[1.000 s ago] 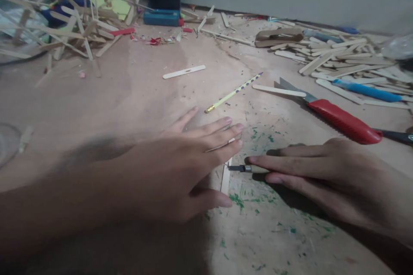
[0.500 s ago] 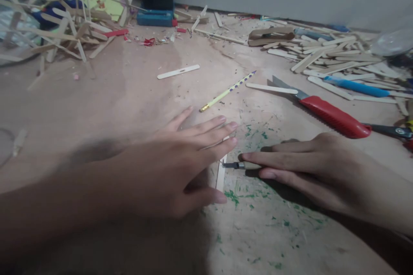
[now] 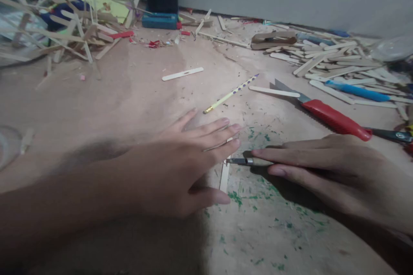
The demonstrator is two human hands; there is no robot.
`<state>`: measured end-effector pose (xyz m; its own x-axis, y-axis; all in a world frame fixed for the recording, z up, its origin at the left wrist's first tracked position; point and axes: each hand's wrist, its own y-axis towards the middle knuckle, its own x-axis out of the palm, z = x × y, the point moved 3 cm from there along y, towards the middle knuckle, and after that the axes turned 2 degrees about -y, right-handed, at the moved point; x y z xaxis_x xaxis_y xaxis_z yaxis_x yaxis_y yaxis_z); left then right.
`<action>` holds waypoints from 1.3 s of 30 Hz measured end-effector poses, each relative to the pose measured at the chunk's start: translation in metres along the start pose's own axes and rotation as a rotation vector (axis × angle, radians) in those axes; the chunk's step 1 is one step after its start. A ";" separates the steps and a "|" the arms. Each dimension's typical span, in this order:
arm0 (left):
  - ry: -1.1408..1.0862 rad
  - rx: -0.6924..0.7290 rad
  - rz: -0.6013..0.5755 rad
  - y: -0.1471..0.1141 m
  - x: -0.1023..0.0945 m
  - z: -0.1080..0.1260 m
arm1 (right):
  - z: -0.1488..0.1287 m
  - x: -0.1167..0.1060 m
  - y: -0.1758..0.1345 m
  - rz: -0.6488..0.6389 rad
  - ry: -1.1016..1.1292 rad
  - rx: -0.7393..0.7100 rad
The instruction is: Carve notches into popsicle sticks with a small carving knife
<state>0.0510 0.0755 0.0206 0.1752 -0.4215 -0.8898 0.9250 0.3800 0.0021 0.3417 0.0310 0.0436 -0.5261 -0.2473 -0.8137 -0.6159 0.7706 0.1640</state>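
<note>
My left hand (image 3: 190, 163) lies spread and flat, its fingers and thumb pressing a wooden craft stick (image 3: 225, 177) against the table. The fingers hide part of the stick. My right hand (image 3: 309, 165) is closed around the wooden handle of a small carving tool (image 3: 240, 161). The tool's metal tip touches the stick between my left forefinger and thumb. Beyond the left fingers lies a pale pencil (image 3: 230, 93) with dark dots. Past my right hand is a red-handled knife (image 3: 337, 118) with a craft stick (image 3: 274, 91) across its blade.
Loose craft sticks (image 3: 342, 60) are piled at the back right, with a blue-handled tool (image 3: 358, 90) among them. More sticks (image 3: 77, 30) form a tangled heap at the back left. A single slotted stick (image 3: 183, 74) lies mid-table. Green flecks mark the tabletop (image 3: 258, 232).
The whole view has shifted slightly, moving things a little rightward. The tool in my right hand has drawn slightly back, its tip still at the stick. My left hand keeps its place on the stick.
</note>
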 end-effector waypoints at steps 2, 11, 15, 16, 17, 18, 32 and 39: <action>-0.017 -0.021 -0.024 0.004 0.000 0.001 | -0.001 0.000 -0.001 -0.025 -0.014 -0.036; -0.039 -0.042 -0.042 0.002 -0.001 0.000 | 0.000 0.009 0.001 -0.043 0.039 -0.052; -0.033 -0.035 -0.041 0.001 -0.001 -0.001 | 0.002 0.011 0.002 -0.052 0.057 -0.063; -0.029 -0.035 -0.041 0.002 -0.001 -0.001 | 0.002 0.010 0.002 -0.048 0.044 -0.074; -0.024 -0.041 -0.044 0.002 -0.001 -0.001 | 0.002 0.009 0.002 -0.043 0.037 -0.080; -0.021 -0.050 -0.051 0.003 0.000 -0.001 | 0.002 0.008 0.002 -0.040 0.036 -0.078; -0.001 -0.042 -0.039 0.001 -0.003 0.001 | 0.004 -0.012 -0.001 0.187 -0.175 0.014; 0.083 0.020 0.055 -0.010 -0.011 -0.001 | 0.018 -0.014 -0.003 0.180 -0.240 0.010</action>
<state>0.0392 0.0769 0.0300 0.1977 -0.3302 -0.9230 0.9216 0.3834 0.0602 0.3614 0.0424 0.0441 -0.4720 0.0387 -0.8808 -0.5185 0.7958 0.3128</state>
